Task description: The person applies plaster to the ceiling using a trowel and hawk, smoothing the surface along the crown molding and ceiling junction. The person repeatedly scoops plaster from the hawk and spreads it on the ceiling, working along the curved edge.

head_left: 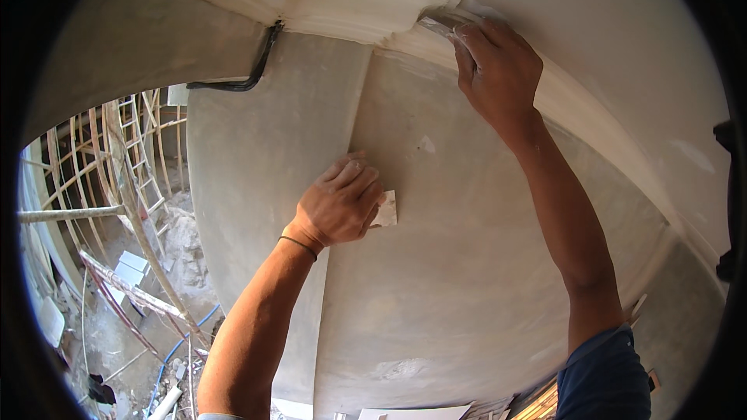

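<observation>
My right hand (498,70) is raised to the white cornice (342,8) where wall and ceiling meet. Its fingers are closed on a thin flat scraper (440,25), which lies against the moulding. Lower down, in front of the grey plastered wall (436,280), my left hand (338,198) is curled into a grip. A small whitish square plate (388,208) sticks out from its fingers; the rest is hidden in the palm, so I cannot tell its kind. White powder dusts the fingers.
Black cables (253,78) come out at the wall's top left corner. Further left are scaffold poles (128,179), a ladder (140,148), a blue hose (163,373) and rubble on the ground far below. White boards (412,414) and wooden strips (537,403) lie at the bottom.
</observation>
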Motion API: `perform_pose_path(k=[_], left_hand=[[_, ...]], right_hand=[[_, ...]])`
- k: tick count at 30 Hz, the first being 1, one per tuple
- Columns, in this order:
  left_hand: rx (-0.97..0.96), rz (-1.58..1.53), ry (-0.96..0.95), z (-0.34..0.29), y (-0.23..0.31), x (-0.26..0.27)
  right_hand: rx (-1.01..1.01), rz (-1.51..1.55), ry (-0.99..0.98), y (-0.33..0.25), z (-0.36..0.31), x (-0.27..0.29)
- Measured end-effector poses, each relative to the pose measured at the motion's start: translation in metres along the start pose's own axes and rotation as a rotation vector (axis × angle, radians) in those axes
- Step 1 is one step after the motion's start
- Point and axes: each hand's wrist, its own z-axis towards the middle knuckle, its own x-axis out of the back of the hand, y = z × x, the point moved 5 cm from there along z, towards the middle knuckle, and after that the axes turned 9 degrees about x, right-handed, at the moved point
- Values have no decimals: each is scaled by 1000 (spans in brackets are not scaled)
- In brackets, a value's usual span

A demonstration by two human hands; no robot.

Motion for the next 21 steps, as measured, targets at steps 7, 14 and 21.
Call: perform_pose_path(k=[7,14,21], left_hand=[[0,20,5,1,0,0],[-9,63,-3,1,1,-2],[-9,68,-33,2,1,-2]], right_hand=[[-263,99,100,0,-10,9],[-1558,1210,225,-24,-60,-37],[-1660,1363,314,-35,-51,-50]])
